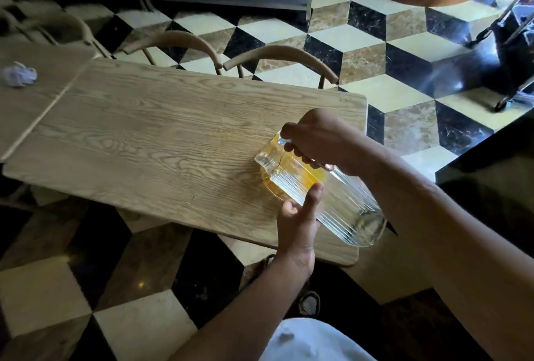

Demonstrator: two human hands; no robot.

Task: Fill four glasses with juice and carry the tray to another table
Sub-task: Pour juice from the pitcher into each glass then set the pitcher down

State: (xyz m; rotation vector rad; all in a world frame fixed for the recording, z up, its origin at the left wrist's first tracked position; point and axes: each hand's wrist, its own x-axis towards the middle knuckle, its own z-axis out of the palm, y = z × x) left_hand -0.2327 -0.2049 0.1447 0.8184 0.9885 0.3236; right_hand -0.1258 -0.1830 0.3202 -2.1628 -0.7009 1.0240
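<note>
1. A ribbed clear glass pitcher (326, 196) is tipped steeply over the near right end of a wooden tabletop (161, 135), its spout pointing toward about 10 o'clock and its base raised toward 4 o'clock, out past the tabletop's near edge.
2. The right hand (315, 141) comes in from 4 o'clock and grips the pitcher's handle at the top, with the fingers (300, 155) curled tightly round it.
3. The left hand (297, 216) reaches up from 6 o'clock and supports the pitcher's lower side; its fingers are mostly straight, with one fingertip pressed against the ribbed wall, and they are not wrapped round it.
4. Orange juice (303, 176) shows yellow through the pitcher near the spout, gathered at the low end.
5. Directly under the spout sits a rounded glass (271, 187) on the tabletop, seen mostly through the pitcher; it glows orange, but how full it is cannot be told.
6. At 9 o'clock, on an adjoining wooden surface just beside the tabletop, lies a crumpled pale wad (18, 74) that looks like paper or a tissue.
7. Two bentwood chair backs (277, 57) stand at the far edge of the tabletop, toward 12 o'clock.
8. The floor (375, 51) is tiled in a cube pattern of black, cream and brown.
9. At 2 o'clock a dark wheeled metal frame (505, 72) stands on the floor, well apart from the tabletop.
</note>
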